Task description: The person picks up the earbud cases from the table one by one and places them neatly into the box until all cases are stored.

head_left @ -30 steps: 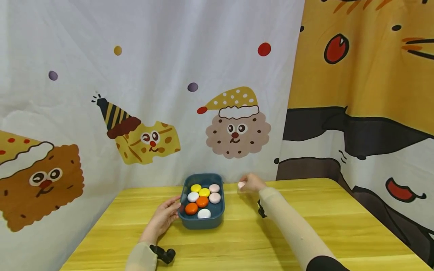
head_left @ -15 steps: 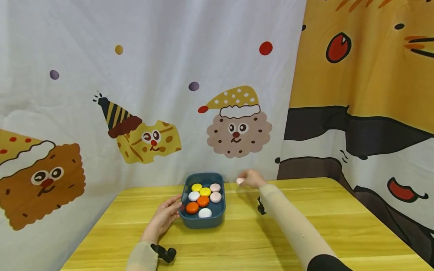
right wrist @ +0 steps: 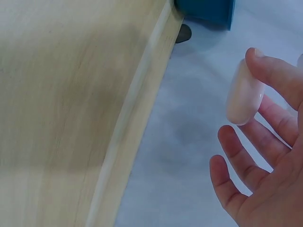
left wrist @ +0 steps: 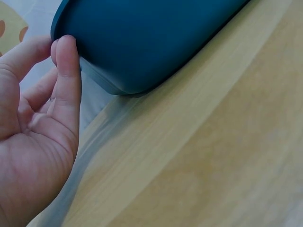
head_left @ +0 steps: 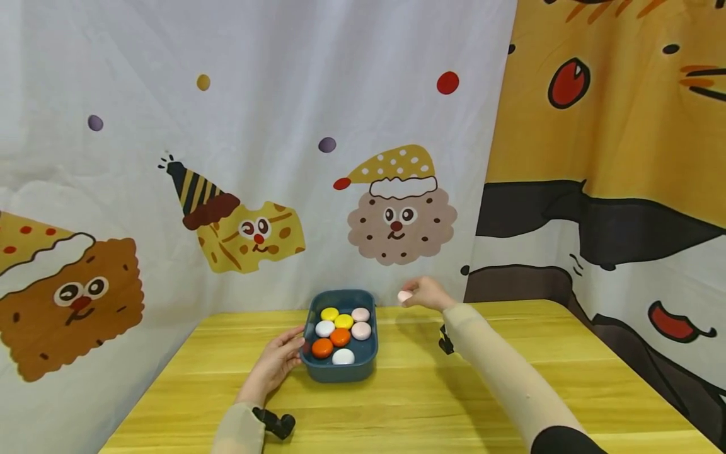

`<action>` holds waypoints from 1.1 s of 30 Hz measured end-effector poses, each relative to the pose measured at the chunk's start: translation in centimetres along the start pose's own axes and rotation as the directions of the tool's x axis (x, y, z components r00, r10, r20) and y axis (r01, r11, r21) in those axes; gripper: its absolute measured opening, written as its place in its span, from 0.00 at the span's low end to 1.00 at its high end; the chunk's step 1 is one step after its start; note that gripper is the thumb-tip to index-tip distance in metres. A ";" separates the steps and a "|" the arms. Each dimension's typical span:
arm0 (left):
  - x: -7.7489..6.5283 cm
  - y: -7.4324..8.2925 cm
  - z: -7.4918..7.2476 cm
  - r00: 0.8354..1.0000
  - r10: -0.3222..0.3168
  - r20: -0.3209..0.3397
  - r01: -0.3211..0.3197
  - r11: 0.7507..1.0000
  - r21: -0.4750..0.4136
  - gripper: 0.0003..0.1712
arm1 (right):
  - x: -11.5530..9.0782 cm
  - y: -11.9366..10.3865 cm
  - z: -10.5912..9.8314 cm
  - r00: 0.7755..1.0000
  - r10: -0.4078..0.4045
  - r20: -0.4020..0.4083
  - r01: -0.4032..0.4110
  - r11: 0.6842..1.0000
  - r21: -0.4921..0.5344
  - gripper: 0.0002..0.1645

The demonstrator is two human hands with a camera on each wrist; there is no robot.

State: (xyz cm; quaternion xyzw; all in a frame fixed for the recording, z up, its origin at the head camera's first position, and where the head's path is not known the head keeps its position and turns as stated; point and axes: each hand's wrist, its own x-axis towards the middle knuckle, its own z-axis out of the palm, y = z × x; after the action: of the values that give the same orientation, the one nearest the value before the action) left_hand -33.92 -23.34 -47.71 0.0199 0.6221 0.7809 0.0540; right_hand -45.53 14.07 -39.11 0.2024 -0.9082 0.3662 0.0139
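A dark blue rectangular box (head_left: 343, 374) stands on the table with several glossy rounded discs inside, in yellow, orange, white and pale pink. My left hand (head_left: 276, 362) holds the box at its left side; in the left wrist view the thumb (left wrist: 67, 56) and fingers meet at the rim. To the right of the box, my right hand (head_left: 426, 294) pinches one more pale pink disc (right wrist: 244, 94) above the table's far edge. The right wrist view shows the thumb on the disc's upper end, fingers behind it, and the other fingers spread loosely.
The wooden table (head_left: 408, 403) reaches back to a white curtain (head_left: 255, 126) printed with cartoon food. An orange, black and white patterned cloth (head_left: 612, 145) hangs along the right side. A black wrist mount (head_left: 276, 424) sits on the left sleeve.
My right hand has risen off the far part of the table with the pale pink disc. The left hand and the box stay in place; the head view has shifted slightly.
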 end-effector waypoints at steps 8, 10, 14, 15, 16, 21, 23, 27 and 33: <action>-0.1 -0.2 0.0 1.000 -0.010 0.000 0.010 1.000 0.008 0.35 | -0.7 -1.5 0.2 0.997 -0.060 0.043 0.062 0.997 -0.051 0.23; -0.2 -0.2 0.0 1.000 -0.013 0.000 0.013 1.000 0.010 0.35 | -0.8 -1.8 0.4 0.996 -0.072 0.056 0.075 0.995 -0.063 0.23; -0.3 -0.3 0.0 1.000 -0.022 -0.008 0.023 1.000 0.015 0.35 | -1.0 -2.2 0.7 0.995 -0.080 0.063 0.084 0.995 -0.056 0.23; -0.3 -0.2 0.0 1.000 -0.023 -0.010 0.023 1.000 0.016 0.35 | -1.1 -2.3 0.8 0.994 -0.086 0.065 0.089 0.995 -0.054 0.22; -0.3 -0.2 0.0 1.000 -0.025 -0.009 0.025 1.000 0.018 0.35 | -1.2 -2.3 0.8 0.994 -0.088 0.068 0.091 0.995 -0.051 0.22; -0.3 -0.2 0.0 1.000 -0.021 0.001 0.021 1.000 0.020 0.36 | -1.5 -2.5 1.0 0.992 -0.094 0.082 0.098 0.994 -0.046 0.23; -0.2 -0.2 0.0 1.000 -0.018 0.003 0.018 1.000 0.020 0.35 | -1.6 -2.6 0.9 0.992 -0.093 0.089 0.098 0.994 -0.049 0.24; 0.0 -0.2 0.0 1.000 -0.009 0.004 0.009 1.000 0.020 0.34 | -1.5 -2.8 0.8 0.990 -0.099 0.096 0.105 0.993 -0.059 0.23; 0.2 -0.2 0.1 1.000 -0.005 -0.007 0.005 1.000 0.005 0.33 | -1.4 -3.1 0.6 0.988 -0.122 0.098 0.128 0.990 -0.063 0.22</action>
State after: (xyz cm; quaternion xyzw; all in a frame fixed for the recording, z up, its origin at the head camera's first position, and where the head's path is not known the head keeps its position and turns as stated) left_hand -34.10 -23.21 -47.92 0.0158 0.6242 0.7793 0.0535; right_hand -42.98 12.11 -37.75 0.2753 -0.9054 0.3232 0.0012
